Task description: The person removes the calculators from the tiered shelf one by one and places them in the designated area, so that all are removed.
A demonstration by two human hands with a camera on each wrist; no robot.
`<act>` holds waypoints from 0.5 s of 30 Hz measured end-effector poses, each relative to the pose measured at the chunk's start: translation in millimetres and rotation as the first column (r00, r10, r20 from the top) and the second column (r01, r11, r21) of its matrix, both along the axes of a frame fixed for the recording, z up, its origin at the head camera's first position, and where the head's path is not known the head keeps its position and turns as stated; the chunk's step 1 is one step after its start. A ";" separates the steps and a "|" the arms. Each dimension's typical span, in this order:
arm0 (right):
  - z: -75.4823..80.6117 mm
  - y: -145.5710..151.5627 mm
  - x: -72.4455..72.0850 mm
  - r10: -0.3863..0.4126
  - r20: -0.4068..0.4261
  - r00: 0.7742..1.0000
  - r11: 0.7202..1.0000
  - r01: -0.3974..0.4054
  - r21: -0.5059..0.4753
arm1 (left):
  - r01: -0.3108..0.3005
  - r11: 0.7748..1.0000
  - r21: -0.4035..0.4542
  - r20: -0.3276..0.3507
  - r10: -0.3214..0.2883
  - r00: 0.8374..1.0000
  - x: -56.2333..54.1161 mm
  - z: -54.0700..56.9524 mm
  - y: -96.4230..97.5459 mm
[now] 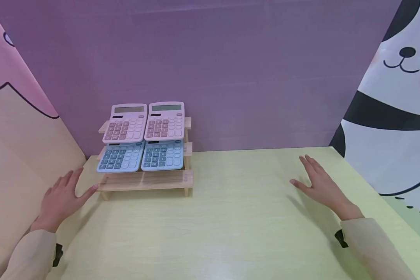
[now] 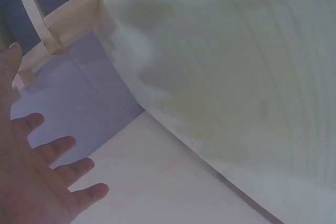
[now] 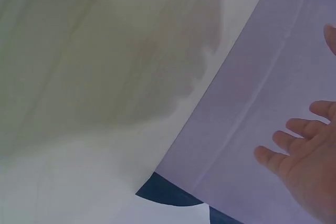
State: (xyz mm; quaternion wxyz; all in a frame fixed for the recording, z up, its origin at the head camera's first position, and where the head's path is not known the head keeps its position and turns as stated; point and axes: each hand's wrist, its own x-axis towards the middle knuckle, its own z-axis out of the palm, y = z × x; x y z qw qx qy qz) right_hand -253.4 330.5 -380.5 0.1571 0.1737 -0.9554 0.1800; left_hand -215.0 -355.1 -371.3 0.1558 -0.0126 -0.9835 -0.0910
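My left hand [image 1: 61,200] is held over the table's left side with fingers spread and nothing in it. Its thumb tip is near the left end of a tiered wooden rack [image 1: 147,181]; whether they touch I cannot tell. On the top tier lean a pink calculator [image 1: 126,123] and a second pink calculator [image 1: 165,121], side by side. One tier lower are a blue calculator [image 1: 120,157] and another blue calculator [image 1: 162,155], their upper ends hidden behind the pink ones. Far to the right, my right hand [image 1: 322,186] hovers above the table, fingers extended, holding nothing.
The pale wooden table [image 1: 238,217] meets a purple backdrop [image 1: 252,77] behind. On the left stands a pink and cream panel [image 1: 21,128]; on the right, a panel with a printed panda [image 1: 388,151]. The bottom tier of the rack is bare wood.
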 end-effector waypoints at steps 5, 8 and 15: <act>0.9 -10.0 -1.8 0.016 0.028 0.999 1.000 -0.016 -0.013 | 0.020 1.000 0.013 -0.039 -0.020 0.999 -2.6 -1.5 1.2; 0.6 -15.9 -3.2 0.021 0.046 0.999 1.000 -0.020 -0.020 | 0.023 0.999 0.039 -0.011 -0.023 1.000 -4.5 -2.7 2.2; -1.9 -30.4 -10.1 0.056 0.080 0.995 0.996 -0.050 -0.073 | 0.034 0.995 0.094 0.060 -0.040 0.997 -7.1 -4.4 3.0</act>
